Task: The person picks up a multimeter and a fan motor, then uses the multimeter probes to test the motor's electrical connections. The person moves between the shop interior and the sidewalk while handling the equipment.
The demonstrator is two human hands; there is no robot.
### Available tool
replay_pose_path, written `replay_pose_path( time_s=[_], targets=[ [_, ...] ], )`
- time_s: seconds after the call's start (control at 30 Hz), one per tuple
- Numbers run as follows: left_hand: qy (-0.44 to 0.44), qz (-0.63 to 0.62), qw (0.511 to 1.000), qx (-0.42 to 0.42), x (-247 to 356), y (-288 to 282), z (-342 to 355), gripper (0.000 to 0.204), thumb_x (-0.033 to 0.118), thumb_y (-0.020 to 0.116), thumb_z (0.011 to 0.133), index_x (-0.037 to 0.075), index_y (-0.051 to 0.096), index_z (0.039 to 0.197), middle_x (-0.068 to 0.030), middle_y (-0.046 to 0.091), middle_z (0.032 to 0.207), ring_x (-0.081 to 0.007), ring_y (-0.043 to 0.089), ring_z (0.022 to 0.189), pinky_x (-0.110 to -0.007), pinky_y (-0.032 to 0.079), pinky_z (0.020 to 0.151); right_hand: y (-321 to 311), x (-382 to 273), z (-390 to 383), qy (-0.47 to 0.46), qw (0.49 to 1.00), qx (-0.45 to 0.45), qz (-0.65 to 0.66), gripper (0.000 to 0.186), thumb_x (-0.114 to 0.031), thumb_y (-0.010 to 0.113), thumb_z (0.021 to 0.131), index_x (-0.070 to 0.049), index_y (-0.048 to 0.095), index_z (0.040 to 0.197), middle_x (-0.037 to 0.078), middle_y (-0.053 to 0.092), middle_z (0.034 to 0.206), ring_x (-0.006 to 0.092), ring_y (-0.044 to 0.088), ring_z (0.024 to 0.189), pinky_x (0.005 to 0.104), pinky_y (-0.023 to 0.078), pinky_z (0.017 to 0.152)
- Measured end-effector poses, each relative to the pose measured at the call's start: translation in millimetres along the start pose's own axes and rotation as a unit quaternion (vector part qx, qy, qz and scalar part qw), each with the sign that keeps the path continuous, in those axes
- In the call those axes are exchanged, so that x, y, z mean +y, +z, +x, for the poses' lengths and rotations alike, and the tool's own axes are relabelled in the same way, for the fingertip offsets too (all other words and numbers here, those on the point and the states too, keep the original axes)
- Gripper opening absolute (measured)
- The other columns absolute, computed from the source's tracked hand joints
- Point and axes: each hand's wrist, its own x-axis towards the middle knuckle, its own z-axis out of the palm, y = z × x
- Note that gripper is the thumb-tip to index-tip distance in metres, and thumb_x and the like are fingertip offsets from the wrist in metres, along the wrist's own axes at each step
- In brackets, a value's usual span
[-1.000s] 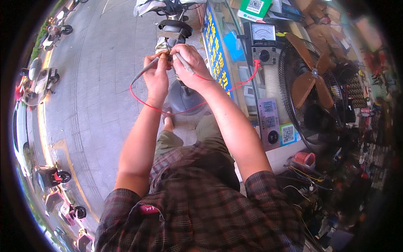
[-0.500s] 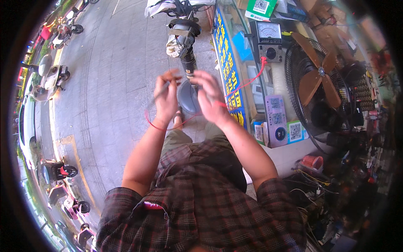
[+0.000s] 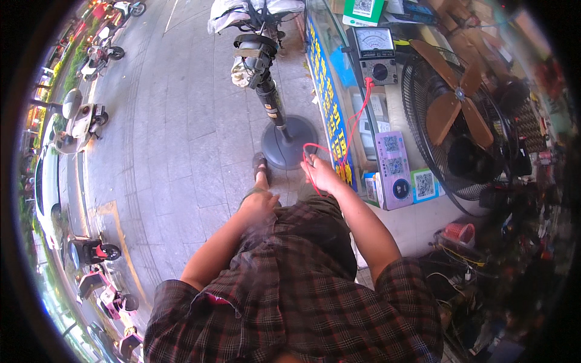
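Note:
My right hand [image 3: 322, 175] is closed around dark test probes [image 3: 308, 160], and their red leads loop about its fingers. These leads run up to an analog multimeter [image 3: 379, 71] on the counter at the right. My left hand [image 3: 259, 204] is low in front of my thigh, slightly blurred, with its fingers loosely apart and nothing visible in them. Beyond the hands stands a pedestal fan's stand [image 3: 273, 106], its motor [image 3: 253, 60] bare at the top and its round grey base [image 3: 289, 142] on the pavement.
A wire fan guard with brown blades [image 3: 459, 94] lies on the glass counter [image 3: 387, 115]. Several code cards [image 3: 425, 184] stand by its near edge. A red basket [image 3: 460, 233] and tangled cables sit at lower right. Parked scooters [image 3: 82, 124] line the street at left.
Both hands have moved down and back from the fan stand, the left to my thigh. The probe seen in my left hand no longer shows there; my right hand now holds the probes.

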Motion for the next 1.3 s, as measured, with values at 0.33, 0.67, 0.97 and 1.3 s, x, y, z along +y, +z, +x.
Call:
replay_pose_path(
  time_s=[0.33,0.67,0.97,1.3],
  targets=[
    [-0.339,-0.190,0.899,0.202,-136.7,114.5,-36.4,0.042,0.031,0.068,0.090,-0.001,0.061,0.116,-0.0259,0.062,0.120,-0.0454,0.064,0.111,-0.050,0.053,0.096,43.6,113.2,92.5,0.115,0.988,0.021,-0.097,0.040,-0.027,0.054,0.099,0.004,0.063,0.122,0.032,0.069,0.116,0.0470,0.067,0.110,0.0514,0.053,0.095],
    [-0.375,-0.259,0.883,0.107,-239.5,105.7,-0.5,0.041,0.032,0.063,0.089,-0.003,0.066,0.111,-0.0285,0.068,0.107,-0.0470,0.068,0.099,-0.051,0.053,0.091,12.9,111.4,96.8,0.220,0.964,0.056,-0.138,0.050,-0.025,0.060,0.096,0.001,0.055,0.138,0.032,0.065,0.124,0.0472,0.063,0.117,0.0529,0.051,0.097],
    [-0.280,-0.355,0.885,0.108,-199.2,-24.9,65.5,0.075,0.039,0.080,0.086,0.003,0.049,0.144,-0.0243,0.059,0.132,-0.0375,0.065,0.117,-0.047,0.054,0.099,62.1,102.6,101.8,0.101,0.982,0.038,-0.152,0.036,-0.028,0.063,0.093,0.001,0.066,0.115,0.029,0.066,0.117,0.0478,0.062,0.112,0.0527,0.050,0.097],
    [-0.008,-0.210,0.940,0.269,-154.1,-90.3,226.0,0.053,0.047,0.070,0.097,0.011,0.066,0.136,-0.0117,0.066,0.138,-0.0301,0.059,0.130,-0.045,0.043,0.114,52.0,108.1,45.6,0.198,0.978,-0.055,-0.045,0.035,-0.028,0.059,0.093,0.003,0.070,0.107,0.029,0.069,0.110,0.0463,0.065,0.109,0.0510,0.052,0.094]
  ],
)
